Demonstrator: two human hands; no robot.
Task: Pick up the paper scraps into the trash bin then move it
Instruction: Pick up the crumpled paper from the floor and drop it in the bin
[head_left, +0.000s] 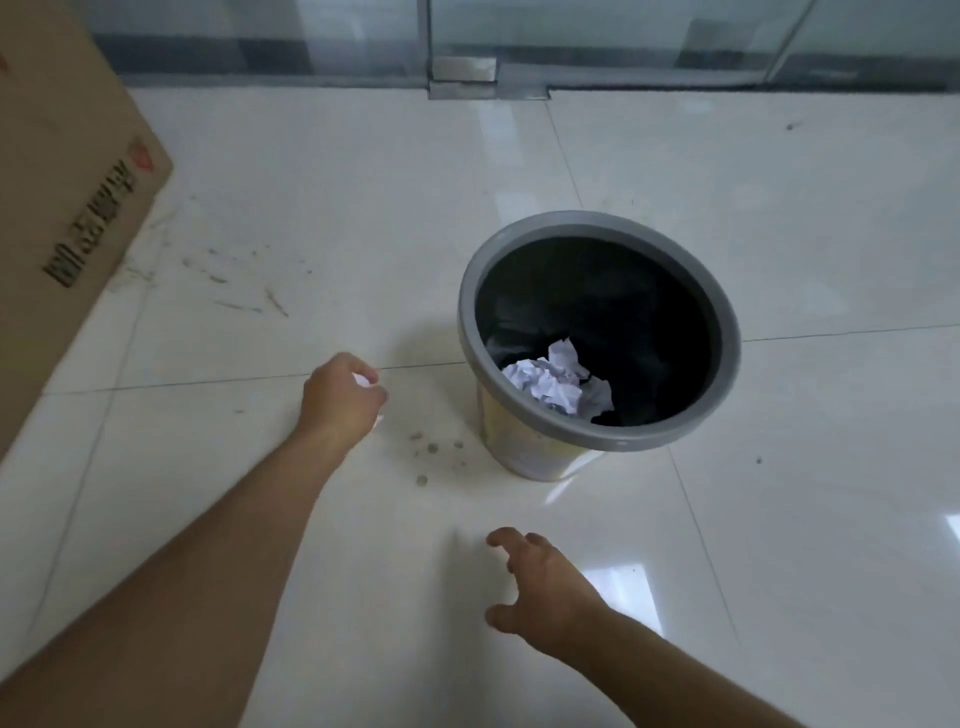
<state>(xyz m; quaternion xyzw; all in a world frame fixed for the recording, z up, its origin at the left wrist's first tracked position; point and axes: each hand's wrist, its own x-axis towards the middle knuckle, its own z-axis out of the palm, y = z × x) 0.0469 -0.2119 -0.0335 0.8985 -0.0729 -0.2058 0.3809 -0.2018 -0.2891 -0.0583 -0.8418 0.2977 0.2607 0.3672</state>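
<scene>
A round trash bin (470, 322) with a grey rim and a black liner stands on the pale tiled floor. Crumpled white paper (556, 382) lies at its bottom. Left of the bin, my left hand (340, 397) is closed around a small white paper scrap (362, 381), of which only a bit shows between the fingers. Lower down, in front of the bin, my right hand (545, 584) hovers over the floor with fingers spread and nothing in it.
A large cardboard box (67, 197) leans in at the left. Glass partitions with a metal door fitting (462, 78) run along the far edge. Dark spots (431, 452) and scuff marks stain the tiles near the bin.
</scene>
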